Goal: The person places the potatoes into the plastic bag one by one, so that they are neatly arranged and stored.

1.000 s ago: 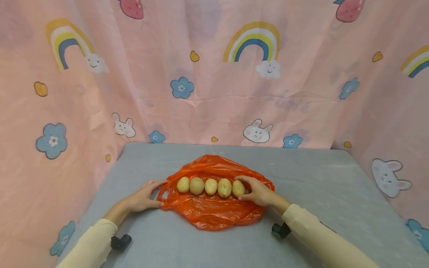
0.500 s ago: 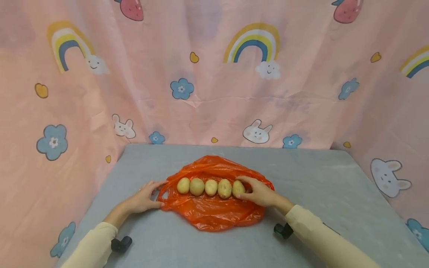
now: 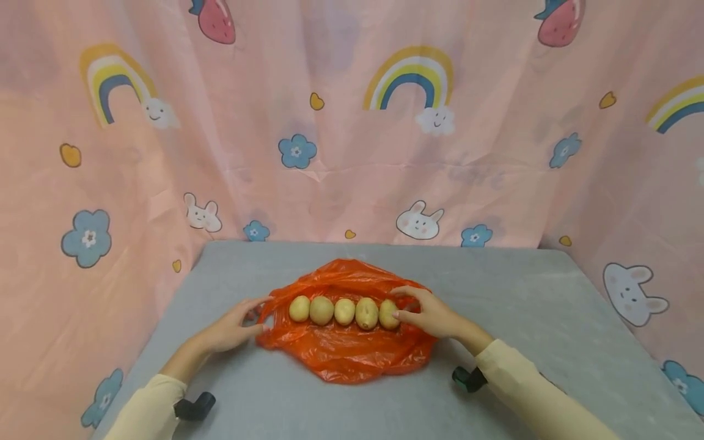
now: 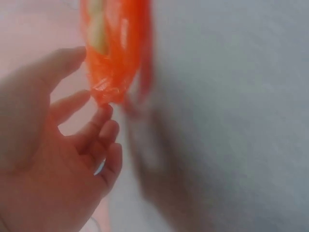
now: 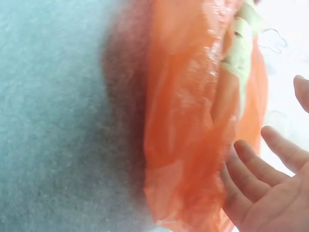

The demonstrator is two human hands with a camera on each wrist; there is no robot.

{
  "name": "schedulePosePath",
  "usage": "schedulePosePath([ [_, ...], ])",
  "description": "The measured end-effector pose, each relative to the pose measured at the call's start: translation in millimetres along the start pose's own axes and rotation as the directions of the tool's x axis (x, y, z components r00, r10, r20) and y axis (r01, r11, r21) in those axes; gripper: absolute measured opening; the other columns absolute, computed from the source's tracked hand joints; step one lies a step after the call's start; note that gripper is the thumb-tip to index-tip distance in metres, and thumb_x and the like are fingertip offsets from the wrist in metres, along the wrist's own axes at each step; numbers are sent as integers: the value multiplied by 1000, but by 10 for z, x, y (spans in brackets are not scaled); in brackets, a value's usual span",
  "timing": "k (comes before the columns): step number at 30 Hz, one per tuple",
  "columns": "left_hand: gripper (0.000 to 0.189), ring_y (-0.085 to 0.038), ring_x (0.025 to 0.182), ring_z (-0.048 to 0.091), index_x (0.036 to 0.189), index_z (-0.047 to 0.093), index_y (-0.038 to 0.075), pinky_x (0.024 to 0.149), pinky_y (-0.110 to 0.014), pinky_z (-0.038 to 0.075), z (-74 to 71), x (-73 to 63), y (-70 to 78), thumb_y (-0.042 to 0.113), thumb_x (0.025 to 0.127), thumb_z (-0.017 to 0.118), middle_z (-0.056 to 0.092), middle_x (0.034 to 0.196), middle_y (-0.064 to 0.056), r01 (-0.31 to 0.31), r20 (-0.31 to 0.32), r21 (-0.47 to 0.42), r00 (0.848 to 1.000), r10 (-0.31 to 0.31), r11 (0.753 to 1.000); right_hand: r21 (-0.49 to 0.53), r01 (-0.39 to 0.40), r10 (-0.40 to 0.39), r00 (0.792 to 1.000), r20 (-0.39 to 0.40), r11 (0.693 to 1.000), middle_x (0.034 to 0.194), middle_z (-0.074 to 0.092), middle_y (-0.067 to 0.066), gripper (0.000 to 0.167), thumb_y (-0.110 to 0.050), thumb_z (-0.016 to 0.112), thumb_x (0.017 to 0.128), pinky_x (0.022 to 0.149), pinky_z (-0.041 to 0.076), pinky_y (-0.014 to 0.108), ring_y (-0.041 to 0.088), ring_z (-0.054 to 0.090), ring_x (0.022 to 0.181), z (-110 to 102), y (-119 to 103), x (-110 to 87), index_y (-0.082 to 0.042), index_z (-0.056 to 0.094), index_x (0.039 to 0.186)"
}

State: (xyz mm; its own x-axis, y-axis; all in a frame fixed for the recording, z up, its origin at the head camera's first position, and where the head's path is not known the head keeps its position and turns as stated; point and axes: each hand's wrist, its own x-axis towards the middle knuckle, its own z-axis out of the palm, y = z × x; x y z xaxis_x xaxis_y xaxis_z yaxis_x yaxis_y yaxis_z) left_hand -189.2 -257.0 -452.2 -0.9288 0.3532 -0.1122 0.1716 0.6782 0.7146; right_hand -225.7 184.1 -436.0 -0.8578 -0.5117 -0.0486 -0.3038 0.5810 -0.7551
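Several potatoes (image 3: 344, 311) lie in a row on a crumpled orange-red plastic bag (image 3: 352, 360). My left hand (image 3: 233, 327) is at the bag's left end, fingers and thumb spread near its handle opening. In the left wrist view, the fingers (image 4: 99, 125) are loosely bent by the bag's edge (image 4: 113, 82), and whether they touch it is unclear. Around the right end of the row is my right hand (image 3: 429, 315), thumb and fingers apart beside the last potato (image 3: 388, 314). The right wrist view has its fingers (image 5: 258, 166) extended and spread against or just beside the bag (image 5: 188, 121).
A grey table (image 3: 495, 293) lies under everything. Behind and at both sides hangs a pink curtain (image 3: 352, 134) with printed rainbows, flowers and rabbits. Dark wrist-worn devices (image 3: 195, 407) show under both forearms.
The right hand has loosened slightly from the end potato, its thumb and fingers opening a little. The left hand has shifted slightly left. The head view has tilted up slightly.
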Motion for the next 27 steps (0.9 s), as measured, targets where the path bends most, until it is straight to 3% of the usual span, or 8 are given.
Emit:
schedulePosePath([
  [5,62,-41,126,50,152,41,9,99,-62,46,-43,-107,77,28,98,65,50,141,-24,-24,-64,17,998,25,1000,62,63,-60,997,-41,996,139,57,25,46,-21,65,99,92,57,49,36,61,112,-21,-33,-53,2,55,137],
  [10,61,-42,124,50,151,43,11,96,-61,48,-31,-218,158,27,97,66,52,136,-22,-39,-136,36,990,44,999,73,46,-39,995,-95,996,141,56,26,50,-23,64,99,91,58,47,36,61,115,-38,-47,-138,1,52,141],
  [17,61,-37,120,52,150,46,13,97,-59,48,49,-292,251,23,95,70,56,131,-18,-80,-204,77,974,94,994,63,86,-73,980,-184,994,136,60,26,49,-18,65,98,96,53,55,37,63,114,-83,-42,-251,3,52,140],
  [22,63,-35,119,56,150,47,18,95,-59,49,73,-355,296,21,93,73,58,132,-15,-68,-260,178,959,113,982,37,104,-95,975,-199,994,133,63,23,46,-17,66,98,95,53,50,32,65,111,-121,-1,-317,2,54,139],
  [27,64,-38,123,56,149,49,20,99,-64,45,75,-390,364,25,91,75,59,136,-15,-35,-297,339,944,143,940,-12,93,-93,970,-225,996,130,65,22,44,-17,66,97,90,55,45,30,67,106,-193,33,-384,0,56,137],
])
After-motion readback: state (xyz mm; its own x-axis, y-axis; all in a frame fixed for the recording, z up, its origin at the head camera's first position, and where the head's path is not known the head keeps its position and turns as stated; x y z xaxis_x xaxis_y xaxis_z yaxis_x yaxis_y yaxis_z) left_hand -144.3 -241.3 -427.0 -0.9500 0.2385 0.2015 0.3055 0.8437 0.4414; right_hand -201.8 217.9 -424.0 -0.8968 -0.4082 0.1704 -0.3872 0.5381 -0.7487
